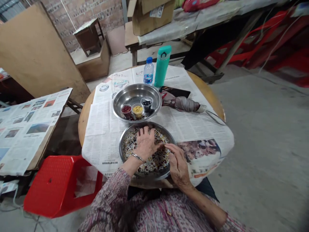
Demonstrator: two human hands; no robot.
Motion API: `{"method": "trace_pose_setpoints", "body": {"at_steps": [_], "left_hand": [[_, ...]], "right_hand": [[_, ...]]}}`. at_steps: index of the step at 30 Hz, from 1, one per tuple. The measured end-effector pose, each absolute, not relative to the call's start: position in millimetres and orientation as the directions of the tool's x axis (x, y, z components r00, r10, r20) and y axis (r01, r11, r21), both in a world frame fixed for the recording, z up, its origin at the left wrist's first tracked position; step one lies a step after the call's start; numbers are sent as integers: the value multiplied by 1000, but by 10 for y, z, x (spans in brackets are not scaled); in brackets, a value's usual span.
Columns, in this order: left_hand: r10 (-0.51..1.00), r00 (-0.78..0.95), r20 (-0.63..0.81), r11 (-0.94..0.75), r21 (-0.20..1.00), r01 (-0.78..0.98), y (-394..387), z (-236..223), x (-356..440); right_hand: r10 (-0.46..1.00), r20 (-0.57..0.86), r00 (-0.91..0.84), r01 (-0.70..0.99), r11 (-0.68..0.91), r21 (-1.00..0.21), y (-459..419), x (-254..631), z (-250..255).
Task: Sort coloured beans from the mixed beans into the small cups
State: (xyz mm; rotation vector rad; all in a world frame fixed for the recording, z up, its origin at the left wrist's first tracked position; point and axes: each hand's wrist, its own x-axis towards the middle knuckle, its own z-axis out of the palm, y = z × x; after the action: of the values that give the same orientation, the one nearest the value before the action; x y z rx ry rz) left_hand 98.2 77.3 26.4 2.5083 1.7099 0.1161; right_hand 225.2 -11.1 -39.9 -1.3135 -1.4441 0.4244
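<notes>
Mixed beans (pixel 155 163) in a steel bowl (pixel 121 145) on newspaper (pixel 98 125), left hand (pixel 146 144) spread wide over them, right hand (pixel 179 166) half-curled beside, any hold unclear, wooden table (pixel 213 98) beneath, concrete floor (pixel 260 145) around, brick wall (pixel 98 11) behind.

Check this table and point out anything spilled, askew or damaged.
Loose dark bits lie on the floor of the far round silver metal basin, outside its three small clear plastic cups; they look spilled, though too small to identify. Nothing looks plainly damaged.
</notes>
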Motion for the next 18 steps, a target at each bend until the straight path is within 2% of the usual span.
{"method": "trace_pose_setpoints", "body": {"at_steps": [5, 7, 13, 18], "left_hand": [[770, 627, -118, -596, 217, 773, 734, 327, 1080], [717, 673, -179, -631, 242, 737, 701, 367, 1043], [718, 646, -259, -623, 175, 762, 502, 527, 644], [808, 522, -275, -514, 105, 851, 304, 640, 312]], "right_hand": [[863, 457, 214, 465, 322, -825, -116, 2247, -391], [865, 456, 211, 465, 321, -825, -118, 2248, -385], [866, 453, 211, 465, 319, -826, -118, 2254, -364], [871, 439, 218, 473, 300, -829, -121, 2257, -371]]}}
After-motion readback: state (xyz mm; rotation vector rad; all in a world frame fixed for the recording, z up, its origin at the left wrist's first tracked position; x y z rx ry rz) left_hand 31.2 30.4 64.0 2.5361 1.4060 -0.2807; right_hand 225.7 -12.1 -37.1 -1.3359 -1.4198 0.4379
